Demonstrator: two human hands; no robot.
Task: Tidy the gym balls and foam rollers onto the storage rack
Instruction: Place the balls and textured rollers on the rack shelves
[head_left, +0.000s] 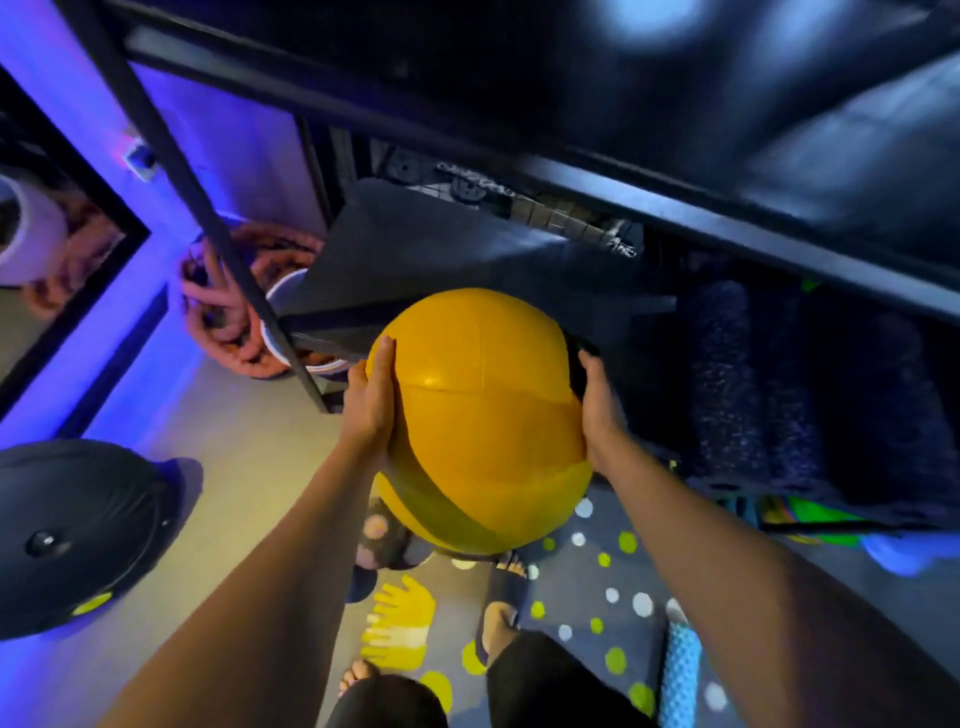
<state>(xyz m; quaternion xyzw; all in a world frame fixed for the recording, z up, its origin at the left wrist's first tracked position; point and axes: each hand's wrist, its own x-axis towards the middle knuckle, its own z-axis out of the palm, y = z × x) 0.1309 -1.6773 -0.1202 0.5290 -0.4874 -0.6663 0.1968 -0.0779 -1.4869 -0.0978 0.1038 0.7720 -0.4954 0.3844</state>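
Your left hand (371, 400) and your right hand (602, 410) pressed on opposite sides of the yellow ball (478, 421). The fingers were stretched flat against it, not wrapped round it. Only this squeeze carried the ball, in the air just in front of the storage rack (208, 223), above your feet and not yet on any shelf.

I think the rack was the biggest danger. Its slanted front post stood just to the left of the ball, and its dark rail (649, 200) crossed above it. If you pushed forward without aiming low enough, the ball could strike the frame and be knocked out of your palms. The sloping panel (441, 249) directly behind the ball looked tilted, so a round thing put down there would probably roll back toward you.

The ball was wide, and its skin looked smooth and shiny. A small loss of pressure on one side could let it slip down onto your sandalled foot (501, 587).

On the floor at your left sat a black dome (78, 535), so a blind step to that side could make you trip. The dark foam rollers (722, 384) lay side by side on the low shelf to the right of the ball, and a ball escaping that way could push them out of order. The blue knobbly roller (680, 675) was beside the spotted mat (571, 613), near your right leg. If you stepped on it, it could turn under your foot while both palms were busy.
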